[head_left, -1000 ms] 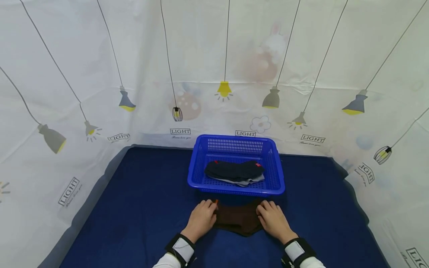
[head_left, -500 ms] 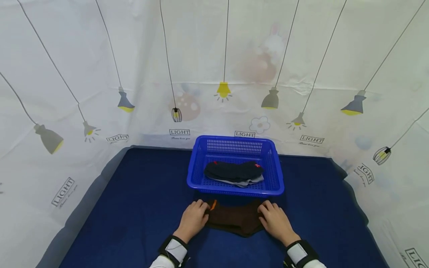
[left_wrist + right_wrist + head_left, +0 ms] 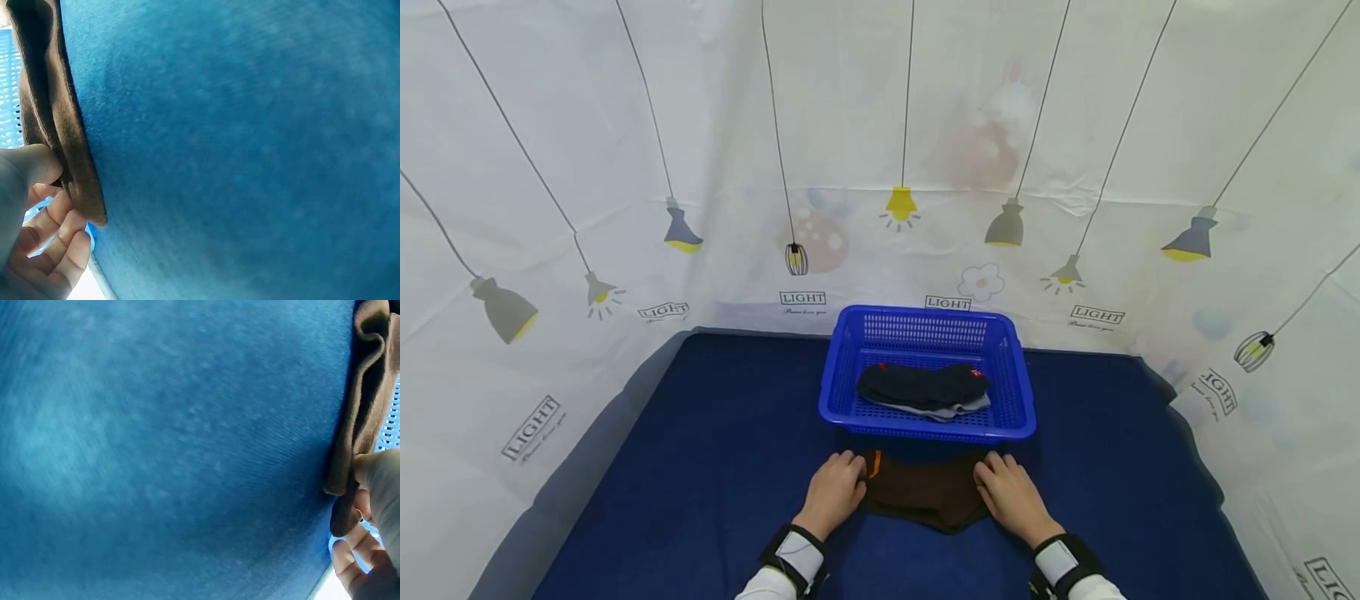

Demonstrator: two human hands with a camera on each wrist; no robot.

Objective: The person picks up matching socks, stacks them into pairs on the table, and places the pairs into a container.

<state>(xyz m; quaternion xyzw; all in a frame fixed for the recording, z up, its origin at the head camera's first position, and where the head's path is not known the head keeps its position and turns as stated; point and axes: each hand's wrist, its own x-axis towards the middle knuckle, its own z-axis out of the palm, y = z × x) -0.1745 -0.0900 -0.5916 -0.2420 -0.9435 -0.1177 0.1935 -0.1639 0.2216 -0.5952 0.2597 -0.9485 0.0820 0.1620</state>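
Observation:
A pair of brown socks (image 3: 925, 493), laid one over the other with an orange mark near the left end, stretches between both hands in front of the basket. My left hand (image 3: 835, 490) pinches the left end; in the left wrist view its thumb (image 3: 39, 164) presses on the brown fabric while the other fingers curl beneath. At the opposite end, my right hand (image 3: 1011, 493) pinches the socks (image 3: 365, 400) between thumb and fingers. Layered edges of the fabric show in both wrist views.
Just beyond the hands stands a blue plastic basket (image 3: 831, 392). Dark socks (image 3: 925, 384) with red marks lie in it on top of light grey ones (image 3: 951, 412). Dark blue cloth (image 3: 737, 467) covers the table, and a white lamp-print curtain (image 3: 850, 125) hangs behind and at the sides.
My left hand has shifted slightly left along with its end of the socks, uncovering more of the orange mark. The right hand stays nearly in place, and the basket is unmoved.

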